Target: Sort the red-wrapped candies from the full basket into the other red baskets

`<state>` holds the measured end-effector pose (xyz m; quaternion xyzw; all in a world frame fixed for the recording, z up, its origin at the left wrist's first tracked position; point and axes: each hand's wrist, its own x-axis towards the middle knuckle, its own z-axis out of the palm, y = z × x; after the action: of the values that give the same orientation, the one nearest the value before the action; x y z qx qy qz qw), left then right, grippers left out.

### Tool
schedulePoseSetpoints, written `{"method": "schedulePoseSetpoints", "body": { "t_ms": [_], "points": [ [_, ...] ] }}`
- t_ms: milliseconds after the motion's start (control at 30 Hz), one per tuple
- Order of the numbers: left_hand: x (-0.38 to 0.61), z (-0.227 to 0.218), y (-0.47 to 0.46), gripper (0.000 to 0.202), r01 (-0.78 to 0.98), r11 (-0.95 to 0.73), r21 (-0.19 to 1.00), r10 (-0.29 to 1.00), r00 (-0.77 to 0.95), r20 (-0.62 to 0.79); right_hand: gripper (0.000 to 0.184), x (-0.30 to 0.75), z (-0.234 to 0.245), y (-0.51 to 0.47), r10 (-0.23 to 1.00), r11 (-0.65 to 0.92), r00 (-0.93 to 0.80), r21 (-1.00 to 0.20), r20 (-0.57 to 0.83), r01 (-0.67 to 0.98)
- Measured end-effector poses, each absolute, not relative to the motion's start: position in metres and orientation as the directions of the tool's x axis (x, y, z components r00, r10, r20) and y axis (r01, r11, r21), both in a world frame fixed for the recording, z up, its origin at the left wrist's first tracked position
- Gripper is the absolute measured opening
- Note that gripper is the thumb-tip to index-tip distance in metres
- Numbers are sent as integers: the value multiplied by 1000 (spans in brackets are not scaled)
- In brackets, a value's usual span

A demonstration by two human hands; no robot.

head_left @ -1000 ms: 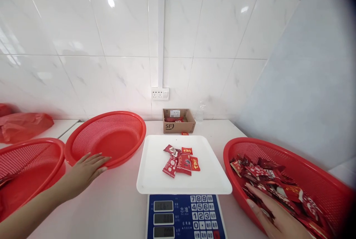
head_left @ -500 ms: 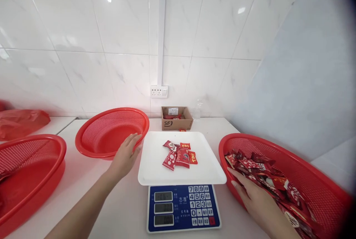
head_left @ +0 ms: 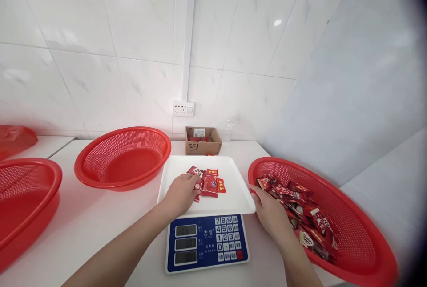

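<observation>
Several small red snack packets (head_left: 210,186) lie together on the white tray (head_left: 230,202) of a scale. My left hand (head_left: 180,194) is over the left side of this pile. Its fingers and thumb are apart around a dotted red packet (head_left: 197,197), which they partly cover. Between the tray's right edge and a red basket (head_left: 360,229) is my right hand (head_left: 269,207), fingers stretched out, nothing seen in it. Its fingertips are close to both the tray and the basket rim. More red packets (head_left: 307,216) are heaped in that basket.
Below the tray is the scale's blue keypad panel (head_left: 207,244). Two other red baskets stand to the left, a round one (head_left: 156,169) and one cut by the frame (head_left: 30,216). At the back are a cardboard box (head_left: 203,147) and a wall socket (head_left: 183,108).
My left hand has moved right, from the round basket's rim onto the packets. My right hand has come off the heaped basket toward the tray edge. The view has shifted slightly.
</observation>
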<state>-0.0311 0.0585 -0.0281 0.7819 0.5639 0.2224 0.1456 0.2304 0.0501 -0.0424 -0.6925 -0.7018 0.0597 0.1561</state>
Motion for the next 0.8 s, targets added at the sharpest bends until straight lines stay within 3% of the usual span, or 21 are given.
{"method": "schedulePoseSetpoints", "body": {
  "t_ms": [233, 400, 500, 667, 733, 800],
  "points": [
    [-41, -30, 55, 20, 719, -244, 651, 969, 152, 194, 43, 226, -43, 44, 986, 42, 10, -309, 166, 950],
    [-49, -19, 48, 11, 514, -206, 833, 977, 58, 206, 41, 227, -51, 44, 979, 44, 24, -323, 204, 945],
    [-49, -11, 41, 11, 317, -173, 932, 985, 38, 170, 42, 231, -54, 47, 976, 52, 43, -420, 212, 906],
    [-35, -7, 22, 20, 29, -157, 987, 987, 30, 156, 43, 217, -38, 35, 877, 214, 130, -618, 463, 757],
    [-25, -8, 14, 30, -127, -136, 983, 990, 24, 140, 40, 199, -27, 22, 942, 242, 30, -736, 335, 632],
    [-15, -10, 9, 46, -239, -107, 965, 991, 55, 123, 38, 178, -18, 10, 963, 263, -188, -822, 192, 505]
  ]
}}
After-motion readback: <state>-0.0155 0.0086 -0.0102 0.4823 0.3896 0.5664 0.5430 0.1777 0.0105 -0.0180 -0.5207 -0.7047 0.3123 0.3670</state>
